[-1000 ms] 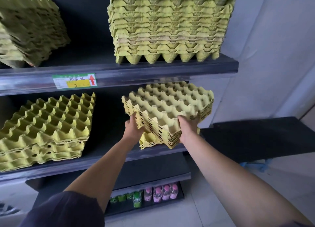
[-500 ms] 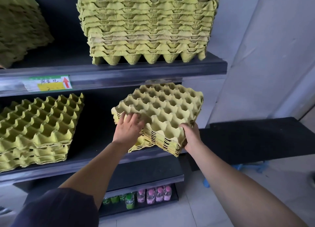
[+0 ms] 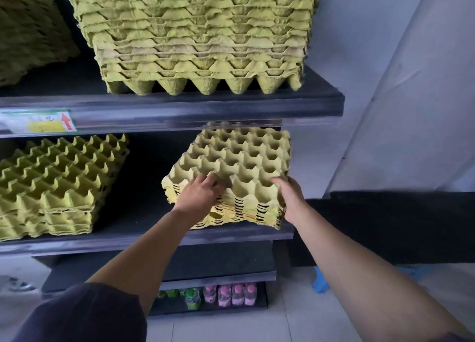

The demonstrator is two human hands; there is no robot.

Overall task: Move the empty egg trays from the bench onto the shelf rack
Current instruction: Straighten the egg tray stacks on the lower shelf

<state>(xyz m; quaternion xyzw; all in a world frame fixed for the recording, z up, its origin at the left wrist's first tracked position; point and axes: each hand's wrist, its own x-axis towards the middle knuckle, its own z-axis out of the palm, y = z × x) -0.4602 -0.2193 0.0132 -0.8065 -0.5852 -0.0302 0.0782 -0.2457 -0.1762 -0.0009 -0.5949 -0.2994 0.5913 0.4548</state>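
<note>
One dark shelf rack (image 3: 205,108) fills the view, with four levels showing; one black bench (image 3: 398,226) stands just to its right. Four stacks of yellow-green egg trays sit on the rack: on the upper level the tall stack (image 3: 200,33) and the far-left stack (image 3: 28,33); on the middle shelf (image 3: 128,239) the low left stack (image 3: 56,182) and, at its right end, the held stack (image 3: 239,167), its near edge at the shelf's front lip; the nested layers are too tight to count. Two hands are on it: the left hand (image 3: 198,196) curls its fingers over the near-left top cups; the right hand (image 3: 290,200) wraps the near right corner. One price label (image 3: 38,122) bears one red arrow; four pink-capped bottles (image 3: 230,294) stand on the bottom level; one blue stool (image 3: 320,282) stands under the bench.
</note>
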